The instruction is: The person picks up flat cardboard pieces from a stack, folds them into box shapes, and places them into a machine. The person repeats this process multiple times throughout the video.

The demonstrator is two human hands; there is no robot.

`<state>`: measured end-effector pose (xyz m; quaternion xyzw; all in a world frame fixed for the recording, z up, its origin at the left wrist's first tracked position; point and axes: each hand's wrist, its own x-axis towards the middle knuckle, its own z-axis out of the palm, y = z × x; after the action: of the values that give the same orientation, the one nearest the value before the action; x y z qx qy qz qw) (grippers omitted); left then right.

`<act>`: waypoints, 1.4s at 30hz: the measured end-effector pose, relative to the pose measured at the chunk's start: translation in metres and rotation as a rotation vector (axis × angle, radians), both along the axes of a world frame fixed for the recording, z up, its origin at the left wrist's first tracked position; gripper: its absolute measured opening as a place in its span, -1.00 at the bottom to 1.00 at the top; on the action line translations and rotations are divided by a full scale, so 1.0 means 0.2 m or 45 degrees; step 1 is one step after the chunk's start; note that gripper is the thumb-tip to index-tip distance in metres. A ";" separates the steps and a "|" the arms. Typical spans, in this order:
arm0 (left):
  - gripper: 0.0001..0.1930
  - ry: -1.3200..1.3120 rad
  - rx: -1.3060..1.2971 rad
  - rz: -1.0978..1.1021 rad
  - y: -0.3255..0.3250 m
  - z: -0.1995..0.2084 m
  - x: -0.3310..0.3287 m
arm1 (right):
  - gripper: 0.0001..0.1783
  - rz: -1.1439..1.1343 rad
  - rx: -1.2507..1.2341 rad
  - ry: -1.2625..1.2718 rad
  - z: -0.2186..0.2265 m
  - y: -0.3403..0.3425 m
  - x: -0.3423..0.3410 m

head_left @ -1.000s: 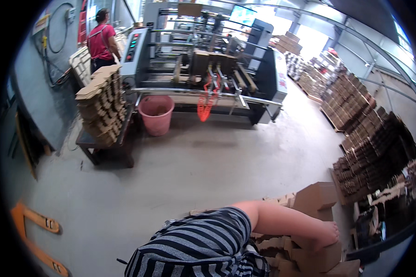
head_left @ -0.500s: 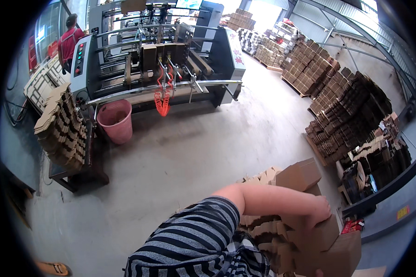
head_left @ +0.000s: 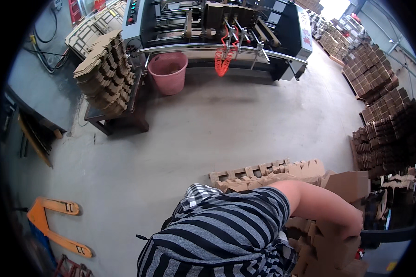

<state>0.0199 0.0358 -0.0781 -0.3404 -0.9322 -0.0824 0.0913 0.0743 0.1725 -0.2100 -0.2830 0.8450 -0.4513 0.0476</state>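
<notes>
My left arm, in a grey and black striped sleeve, reaches across to the lower right. At its end my left hand point(head_left: 354, 225) is closed over the upper edge of brown folded cardboard box blanks point(head_left: 330, 244), its fingertips partly hidden. More cardboard blanks point(head_left: 304, 231) stand in uneven layers beneath my forearm. Just beyond the arm, a larger brown cardboard piece point(head_left: 349, 184) sticks up. My right hand is out of view, covered by my body and the cardboard or below the picture's edge.
A pallet point(head_left: 245, 174) lies past my arm. Ahead stands a long machine point(head_left: 286, 64) with red coiled hoses point(head_left: 223, 64), a pink bin point(head_left: 168, 76) and a table point(head_left: 136, 104) of stacked blanks point(head_left: 104, 74). Bundled cardboard point(head_left: 370, 71) lines the right; an orange pallet jack point(head_left: 55, 226) is left.
My view has swung, so the machine and bin sit higher and further right. The pallet jack shows more fully. My left hand stays at the cardboard; a fingertip at the lower edge is gone.
</notes>
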 end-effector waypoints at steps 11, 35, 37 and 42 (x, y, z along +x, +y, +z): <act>-0.36 -0.096 -0.033 -0.022 0.00 -0.01 -0.02 | -0.10 -0.053 -0.003 0.040 0.02 -0.01 0.01; -0.38 0.015 0.145 -0.054 0.04 -0.09 -0.03 | 0.00 -0.030 0.949 0.903 0.87 0.01 0.03; -0.33 0.064 0.223 -0.061 0.12 -0.14 -0.05 | -0.09 -0.025 0.916 0.531 0.92 -0.05 0.05; -0.23 0.005 0.139 -0.064 0.02 -0.05 0.02 | -0.22 -0.025 1.012 0.588 0.95 -0.09 0.04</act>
<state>0.0248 0.0400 -0.0884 -0.3585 -0.9172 -0.1347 0.1095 0.0826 0.1536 -0.0198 -0.3279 0.9436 -0.0177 -0.0415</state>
